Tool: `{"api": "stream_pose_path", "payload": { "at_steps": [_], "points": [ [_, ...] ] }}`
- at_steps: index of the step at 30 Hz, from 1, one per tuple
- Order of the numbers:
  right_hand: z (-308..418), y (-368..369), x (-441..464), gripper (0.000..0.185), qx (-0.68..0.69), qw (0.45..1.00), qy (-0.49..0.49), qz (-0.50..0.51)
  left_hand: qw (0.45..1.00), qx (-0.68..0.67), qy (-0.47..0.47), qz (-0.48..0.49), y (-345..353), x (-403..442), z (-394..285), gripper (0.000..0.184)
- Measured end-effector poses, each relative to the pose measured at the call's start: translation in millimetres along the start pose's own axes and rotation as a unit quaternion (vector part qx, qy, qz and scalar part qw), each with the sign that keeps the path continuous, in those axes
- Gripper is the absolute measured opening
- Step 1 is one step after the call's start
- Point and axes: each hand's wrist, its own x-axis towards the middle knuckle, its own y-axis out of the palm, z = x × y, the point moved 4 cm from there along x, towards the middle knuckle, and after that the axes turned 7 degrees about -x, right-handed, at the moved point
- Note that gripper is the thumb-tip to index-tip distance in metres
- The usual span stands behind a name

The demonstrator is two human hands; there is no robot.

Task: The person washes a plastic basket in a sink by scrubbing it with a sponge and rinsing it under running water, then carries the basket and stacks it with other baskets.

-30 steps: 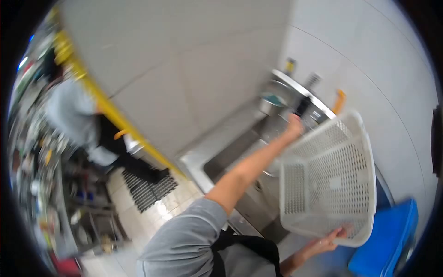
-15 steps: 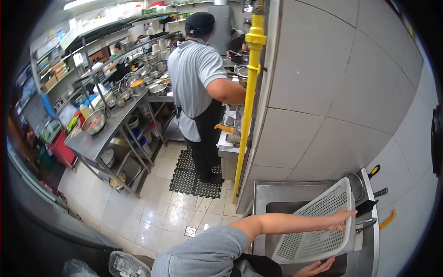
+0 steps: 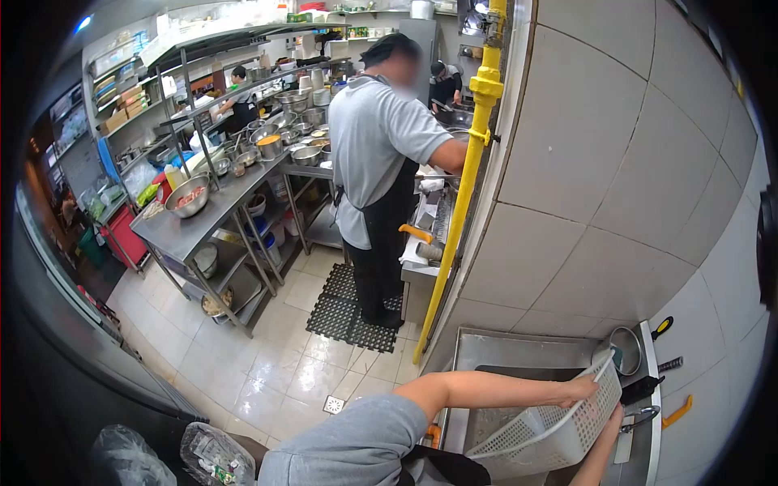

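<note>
A white perforated plastic basket (image 3: pixel 559 437) is tilted over the metal sink (image 3: pixel 490 348). My left hand (image 3: pixel 580 390) reaches across and is closed on the far end of the basket, near its rim. Against the outside of that same end, my right hand (image 3: pixel 613 423) grips the basket from below; some of its fingers are hidden. A metal tap (image 3: pixel 644 415) stands just beyond the right hand. Behind the basket's upper corner sits a round metal bowl or strainer (image 3: pixel 626 350), with something greenish beside it.
A yellow pipe (image 3: pixel 468 170) runs down the tiled wall's edge. A co-worker in a grey shirt (image 3: pixel 369 146) stands on a black mat (image 3: pixel 340 312). A steel table (image 3: pixel 235 198) with bowls is at the left. Plastic bags (image 3: pixel 130 458) lie bottom left.
The basket has tipped more steeply. My right hand has come up onto its outer side, and my left hand has shifted on the rim. My view has turned slightly left.
</note>
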Motion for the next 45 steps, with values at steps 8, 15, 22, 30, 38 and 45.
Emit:
{"api": "stream_pose_path", "payload": {
  "at_steps": [8, 15, 22, 30, 38, 45],
  "points": [
    [8.0, -39.6, -53.4, 0.068, 0.038, 0.992, -0.115, -0.040, 0.953, 0.193, -0.131, 0.192, 2.9, -46.1, -76.2, 0.041],
    [38.0, 18.5, -141.2, 0.045, -0.172, 0.957, -0.113, -0.205, 0.837, 0.327, -0.265, 0.351, 47.8, -40.7, -130.6, 0.047],
    [-10.5, 29.1, -237.5, 0.044, -0.044, 0.857, -0.220, -0.464, 0.623, 0.674, -0.160, 0.364, 36.0, 71.8, -89.8, 0.050],
    [-82.3, 15.9, -303.2, 0.053, 0.218, 0.765, -0.187, -0.576, 0.915, 0.286, -0.192, 0.210, -13.5, 186.8, 91.8, 0.040],
    [-130.5, -47.3, -284.5, 0.056, 0.270, 0.791, -0.146, -0.529, 0.867, 0.396, -0.211, 0.217, 14.5, 212.7, 92.9, 0.041],
    [-123.6, -80.9, -182.0, 0.039, 0.295, 0.849, -0.083, -0.431, 0.872, 0.450, -0.143, 0.127, -29.1, 188.8, 3.9, 0.045]
  ]
}}
